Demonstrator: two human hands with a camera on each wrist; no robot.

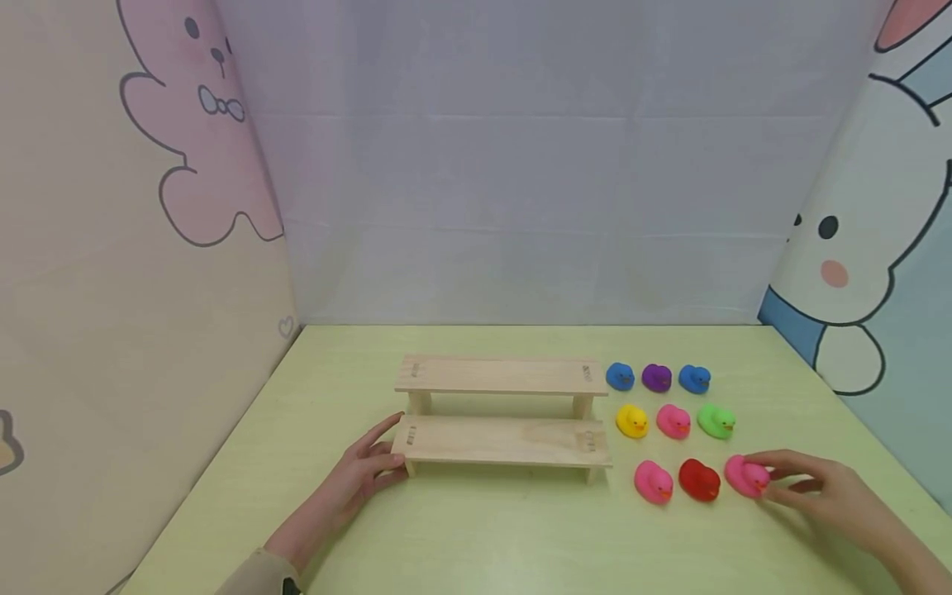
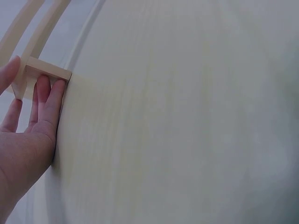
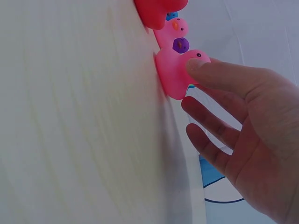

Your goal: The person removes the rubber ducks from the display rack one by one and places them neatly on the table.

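A two-tier wooden shelf stands on the table in the head view. At the left end of its lower board, my left hand holds on, thumb and fingers about the end. In the left wrist view, fingertips touch the shelf's leg. My right hand pinches a pink duck at the right end of the front row. The thumb lies on the duck's head in the right wrist view, the other fingers spread below. Beside it sit a red duck and another pink duck.
Behind, the middle row has a yellow duck, a pink duck and a green duck. Two blue ducks flank a purple duck at the back. Printed cloth walls enclose the table.
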